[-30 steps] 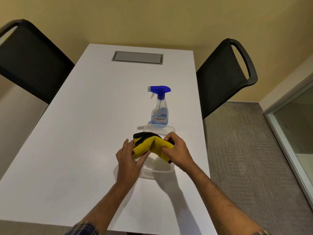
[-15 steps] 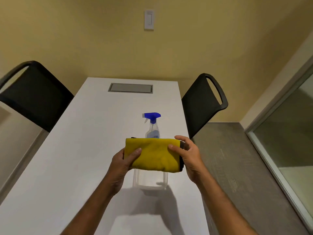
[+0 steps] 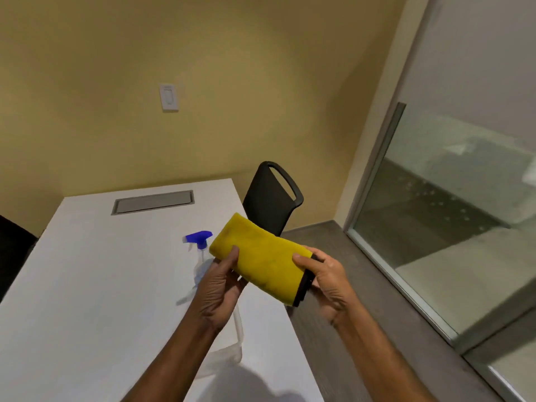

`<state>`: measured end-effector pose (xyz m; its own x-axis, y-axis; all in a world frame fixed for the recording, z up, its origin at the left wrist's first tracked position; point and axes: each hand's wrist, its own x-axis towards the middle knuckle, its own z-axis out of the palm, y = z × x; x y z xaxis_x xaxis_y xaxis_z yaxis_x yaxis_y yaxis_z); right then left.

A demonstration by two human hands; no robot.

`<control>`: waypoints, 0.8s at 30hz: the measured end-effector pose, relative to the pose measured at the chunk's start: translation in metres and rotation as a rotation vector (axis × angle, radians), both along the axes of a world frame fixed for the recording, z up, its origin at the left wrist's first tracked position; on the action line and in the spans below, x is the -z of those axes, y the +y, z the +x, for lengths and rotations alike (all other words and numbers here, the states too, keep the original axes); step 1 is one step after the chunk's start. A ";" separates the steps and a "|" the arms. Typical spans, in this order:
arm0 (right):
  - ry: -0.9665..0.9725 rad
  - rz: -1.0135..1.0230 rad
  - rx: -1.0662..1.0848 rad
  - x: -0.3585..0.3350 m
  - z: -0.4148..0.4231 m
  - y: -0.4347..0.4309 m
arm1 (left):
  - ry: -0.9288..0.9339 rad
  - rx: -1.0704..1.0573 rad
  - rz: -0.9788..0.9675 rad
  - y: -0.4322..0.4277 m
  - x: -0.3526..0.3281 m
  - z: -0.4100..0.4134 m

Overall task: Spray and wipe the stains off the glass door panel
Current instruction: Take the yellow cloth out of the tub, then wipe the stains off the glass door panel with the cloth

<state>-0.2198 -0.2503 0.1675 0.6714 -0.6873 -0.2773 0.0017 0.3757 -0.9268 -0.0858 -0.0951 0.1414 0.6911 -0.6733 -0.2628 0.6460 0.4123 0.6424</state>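
both hands gripping a folded yellow cloth (image 3: 262, 261), left hand (image 3: 217, 285) on its near-left end, right hand (image 3: 326, 281) on its black-edged end, spray bottle (image 3: 200, 253) just beyond the left hand, glass door panel (image 3: 452, 216) off to the right hand's side

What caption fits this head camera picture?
Both hands, left and right, hold a folded yellow cloth above the table.

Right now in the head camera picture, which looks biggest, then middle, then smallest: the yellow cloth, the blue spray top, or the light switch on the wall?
1. yellow cloth, biggest by far, though it is held close to the camera.
2. blue spray top.
3. light switch, nearly the same as the spray top; it is farther away, so these two are unsure.
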 end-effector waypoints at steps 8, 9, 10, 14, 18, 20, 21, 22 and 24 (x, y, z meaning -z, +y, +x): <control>0.100 -0.555 0.109 -0.033 -0.110 -0.049 | -0.175 0.092 0.054 -0.087 -0.042 -0.079; 0.089 -0.615 0.144 -0.038 -0.126 -0.057 | -0.237 0.091 0.071 -0.100 -0.046 -0.093; 0.065 -0.665 0.172 -0.044 -0.143 -0.066 | -0.287 0.094 0.083 -0.112 -0.049 -0.107; 0.000 -0.824 0.205 -0.073 -0.219 -0.108 | -0.367 0.178 0.086 -0.164 -0.054 -0.164; -0.035 -0.853 0.170 -0.102 -0.301 -0.155 | -0.529 0.336 0.114 -0.219 -0.066 -0.223; -0.032 -0.869 0.180 -0.116 -0.343 -0.180 | -0.666 0.406 0.160 -0.248 -0.073 -0.250; -0.020 -0.871 0.204 -0.122 -0.364 -0.192 | -0.729 0.436 0.172 -0.263 -0.076 -0.264; -0.006 -0.866 0.240 -0.126 -0.385 -0.204 | -0.778 0.468 0.171 -0.279 -0.079 -0.277; 0.000 -0.838 0.338 -0.132 -0.423 -0.226 | -0.828 0.552 0.151 -0.310 -0.086 -0.305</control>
<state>-0.6432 -0.4762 0.2999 0.3970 -0.8247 0.4029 -0.0109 -0.4432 -0.8964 -0.3911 -0.4053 0.2278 0.2962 -0.9538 0.0496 0.0488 0.0670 0.9966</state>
